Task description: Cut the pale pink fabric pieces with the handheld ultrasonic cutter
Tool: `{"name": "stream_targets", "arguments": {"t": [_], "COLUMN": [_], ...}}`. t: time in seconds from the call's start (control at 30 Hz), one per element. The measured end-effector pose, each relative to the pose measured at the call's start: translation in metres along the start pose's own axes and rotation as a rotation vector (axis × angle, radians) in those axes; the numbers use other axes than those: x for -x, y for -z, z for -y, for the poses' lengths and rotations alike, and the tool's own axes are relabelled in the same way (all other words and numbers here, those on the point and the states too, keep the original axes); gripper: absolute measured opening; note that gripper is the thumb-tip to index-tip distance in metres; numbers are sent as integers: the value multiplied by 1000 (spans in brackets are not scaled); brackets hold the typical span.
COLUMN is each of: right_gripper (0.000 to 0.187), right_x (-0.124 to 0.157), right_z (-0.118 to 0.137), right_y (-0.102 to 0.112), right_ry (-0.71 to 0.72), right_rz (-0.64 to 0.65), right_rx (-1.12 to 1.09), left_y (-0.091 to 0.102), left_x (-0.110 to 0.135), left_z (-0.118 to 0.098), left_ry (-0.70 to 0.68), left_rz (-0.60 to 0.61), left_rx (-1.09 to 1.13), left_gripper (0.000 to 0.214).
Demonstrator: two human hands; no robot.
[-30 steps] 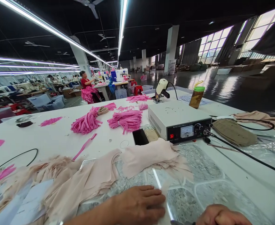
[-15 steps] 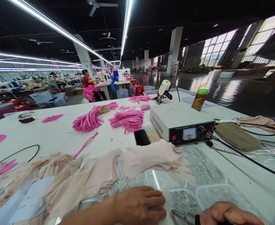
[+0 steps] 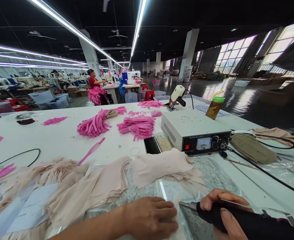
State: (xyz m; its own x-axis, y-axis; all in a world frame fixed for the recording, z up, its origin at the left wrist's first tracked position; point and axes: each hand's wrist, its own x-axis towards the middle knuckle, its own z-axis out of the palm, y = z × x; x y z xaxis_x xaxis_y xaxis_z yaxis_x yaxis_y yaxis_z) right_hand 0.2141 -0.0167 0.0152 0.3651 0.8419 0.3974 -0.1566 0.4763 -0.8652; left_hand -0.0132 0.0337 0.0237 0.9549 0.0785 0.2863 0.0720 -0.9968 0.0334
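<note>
My left hand [image 3: 150, 216] lies flat, fingers stretched out, on a thin pale fabric piece at the near edge of the glass plate [image 3: 212, 176]. My right hand [image 3: 223, 213] is wrapped round a black-handled cutting tool [image 3: 237, 220]; its metal tip [image 3: 187, 206] points left toward my left fingertips. A black cable [image 3: 262, 170] runs from the tool's side toward the white control box [image 3: 194, 130]. Piles of pale pink fabric pieces [image 3: 159, 165] lie just beyond my hands.
Bundles of bright pink strips [image 3: 136, 126] lie mid-table. A black phone [image 3: 150, 145] sits left of the control box. Behind the box stand a brown bottle with green lid [image 3: 215, 106] and a white hand tool [image 3: 177, 95]. A person in red [image 3: 93, 81] works far off.
My right hand has come up and forward into view with the black-handled tool, its tip now near my left fingers. The left hand has stayed flat in place.
</note>
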Motion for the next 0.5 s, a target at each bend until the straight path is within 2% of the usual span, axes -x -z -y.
{"name": "stream_targets", "arguments": {"t": [0.1,0.23,0.5], "right_gripper": [8,10,11], "right_x": [0,1,1], "right_z": [0,-2,-2], "right_y": [2,1,3], "right_ry": [23,21,8], "right_rz": [40,20,2], "right_rx": [1,-15,-39], "left_y": [-1,-1,-2], "left_x": [-1,-2,-2], "left_z": [0,0,1], "left_ry": [-16,-46,-29], "left_rz": [-14,-24,-22], "left_rx": [-25,-39,-9], "left_gripper": [22,23,12]}}
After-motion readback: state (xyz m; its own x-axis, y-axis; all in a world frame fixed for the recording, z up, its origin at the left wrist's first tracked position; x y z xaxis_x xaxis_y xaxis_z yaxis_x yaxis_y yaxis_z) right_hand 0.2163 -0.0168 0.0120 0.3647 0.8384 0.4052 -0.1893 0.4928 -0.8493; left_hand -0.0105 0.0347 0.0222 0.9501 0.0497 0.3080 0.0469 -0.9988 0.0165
